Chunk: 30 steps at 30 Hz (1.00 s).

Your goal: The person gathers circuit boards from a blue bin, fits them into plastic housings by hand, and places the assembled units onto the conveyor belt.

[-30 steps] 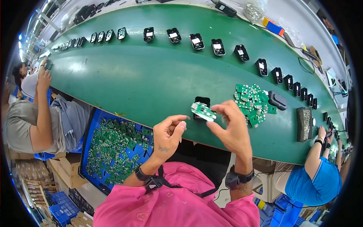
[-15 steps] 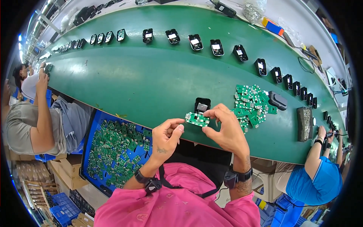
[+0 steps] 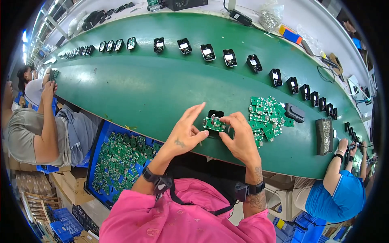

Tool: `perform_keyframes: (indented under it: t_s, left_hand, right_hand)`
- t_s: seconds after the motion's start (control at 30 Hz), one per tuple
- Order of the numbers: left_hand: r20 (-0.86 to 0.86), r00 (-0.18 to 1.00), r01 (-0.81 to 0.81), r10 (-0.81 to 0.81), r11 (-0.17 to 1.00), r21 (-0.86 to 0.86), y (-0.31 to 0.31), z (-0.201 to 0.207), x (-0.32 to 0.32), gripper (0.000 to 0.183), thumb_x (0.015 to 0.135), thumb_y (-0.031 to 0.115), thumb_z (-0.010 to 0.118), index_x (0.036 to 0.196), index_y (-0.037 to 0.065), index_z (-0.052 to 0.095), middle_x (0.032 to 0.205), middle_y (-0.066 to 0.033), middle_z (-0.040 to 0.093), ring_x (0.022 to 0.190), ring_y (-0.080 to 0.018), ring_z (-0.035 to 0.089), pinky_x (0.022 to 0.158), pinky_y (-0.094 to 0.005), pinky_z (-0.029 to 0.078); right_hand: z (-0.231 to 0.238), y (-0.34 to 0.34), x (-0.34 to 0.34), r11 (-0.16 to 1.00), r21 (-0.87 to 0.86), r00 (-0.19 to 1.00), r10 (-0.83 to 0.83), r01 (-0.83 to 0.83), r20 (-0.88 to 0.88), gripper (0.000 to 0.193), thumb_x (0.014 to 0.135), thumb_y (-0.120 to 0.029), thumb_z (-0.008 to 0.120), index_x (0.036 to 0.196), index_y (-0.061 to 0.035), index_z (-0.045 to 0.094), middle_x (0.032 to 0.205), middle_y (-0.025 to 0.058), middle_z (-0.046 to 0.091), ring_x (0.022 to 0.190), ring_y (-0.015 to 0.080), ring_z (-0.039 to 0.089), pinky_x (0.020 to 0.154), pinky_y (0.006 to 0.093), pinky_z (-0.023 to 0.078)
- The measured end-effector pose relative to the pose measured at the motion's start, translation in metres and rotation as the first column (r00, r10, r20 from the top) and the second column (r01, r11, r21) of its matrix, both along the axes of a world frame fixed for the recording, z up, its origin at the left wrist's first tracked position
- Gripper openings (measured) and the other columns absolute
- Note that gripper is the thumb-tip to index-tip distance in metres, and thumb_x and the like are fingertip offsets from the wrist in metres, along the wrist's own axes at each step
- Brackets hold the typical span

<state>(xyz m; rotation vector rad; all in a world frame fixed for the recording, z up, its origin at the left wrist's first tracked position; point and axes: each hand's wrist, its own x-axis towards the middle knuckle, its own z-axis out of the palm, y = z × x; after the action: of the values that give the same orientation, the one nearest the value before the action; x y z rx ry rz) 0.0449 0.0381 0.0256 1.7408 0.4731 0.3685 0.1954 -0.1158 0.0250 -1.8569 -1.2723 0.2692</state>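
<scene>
Green covers the long curved desk (image 3: 154, 93), which sweeps from nine o'clock to three o'clock; a row of small black housings (image 3: 208, 52) runs along its far side. Near the middle, the right hand (image 3: 239, 137) pinches a small green circuit board (image 3: 214, 124) between thumb and fingertips, clamped on its right end; the left hand (image 3: 184, 135) touches the board's left end with its thumb, its fingers spread and lifted. Just behind the board, at twelve o'clock from it, an open black housing (image 3: 215, 114) lies on the desk; at three o'clock lies a heap of green boards (image 3: 265, 117), with a black case (image 3: 294, 112) beside it. At eight o'clock, below the desk edge, a blue bin (image 3: 97, 150) holds more boards; other people sit at either end.
</scene>
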Motion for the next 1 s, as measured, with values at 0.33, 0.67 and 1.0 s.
perform_keyframes:
  t_s: [0.33,0.67,1.0]
  left_hand:
    - [0.047,0.992,0.123,-0.117,0.974,-0.19,-0.005,-0.009,0.021,0.048,0.093,0.001,0.059,0.141,0.002,0.05,0.13,-0.0137,0.06,0.085,-0.0119,0.065,0.071,-0.0262,0.057]
    - [0.082,0.996,-0.065,0.04,0.94,0.336,-0.04,0.004,0.017,0.057,0.088,0.009,0.067,0.143,0.009,0.053,0.089,-0.0191,0.066,0.063,-0.0277,0.062,0.059,-0.0365,0.051]
    - [0.125,0.991,-0.063,0.043,0.984,0.164,-0.049,0.002,0.007,0.051,0.088,0.006,0.068,0.138,0.004,0.057,0.104,-0.0194,0.069,0.069,-0.0255,0.068,0.061,-0.0332,0.055]
  right_hand:
    - [-0.009,-0.004,-0.004,0.995,0.086,0.969,-0.024,0.046,-0.245,0.039,0.076,0.004,0.074,0.113,-0.003,0.066,0.108,0.0113,0.058,0.09,0.0209,0.064,0.075,0.0287,0.056]
    - [0.005,0.0,-0.039,0.915,0.217,0.94,-0.331,0.341,-0.084,0.017,0.076,-0.007,0.079,0.093,-0.0046,0.074,0.111,0.0102,0.056,0.102,0.0269,0.055,0.088,0.0379,0.047]
    - [-0.008,-0.007,-0.054,0.885,0.317,0.938,-0.339,0.342,-0.065,0.015,0.08,-0.005,0.075,0.094,-0.0025,0.07,0.112,0.0119,0.059,0.105,0.0291,0.054,0.088,0.0395,0.046]
